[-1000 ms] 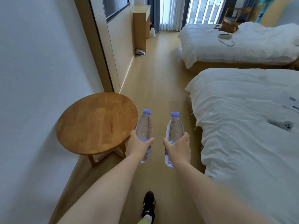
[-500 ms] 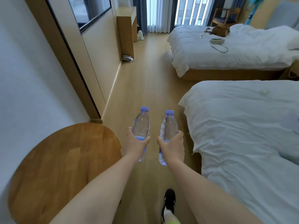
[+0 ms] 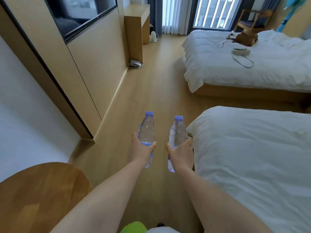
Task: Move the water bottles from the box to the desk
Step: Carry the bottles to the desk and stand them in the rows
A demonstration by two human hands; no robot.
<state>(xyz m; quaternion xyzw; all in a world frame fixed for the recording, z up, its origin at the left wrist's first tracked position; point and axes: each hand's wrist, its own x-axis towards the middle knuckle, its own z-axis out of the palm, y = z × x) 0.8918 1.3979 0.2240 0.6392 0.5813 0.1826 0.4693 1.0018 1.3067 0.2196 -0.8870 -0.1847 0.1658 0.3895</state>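
Clear plastic is in both my hands: my left hand is curled round the left water bottle, my right hand round the right water bottle, both upright, carried over the wooden floor. Since a moment ago I have walked forward; the round wooden table has slid from ahead to my lower left corner, the near bed passes on my right. The desk is probably that wooden unit far ahead (I cannot be sure), so carrying continues. No box is visible.
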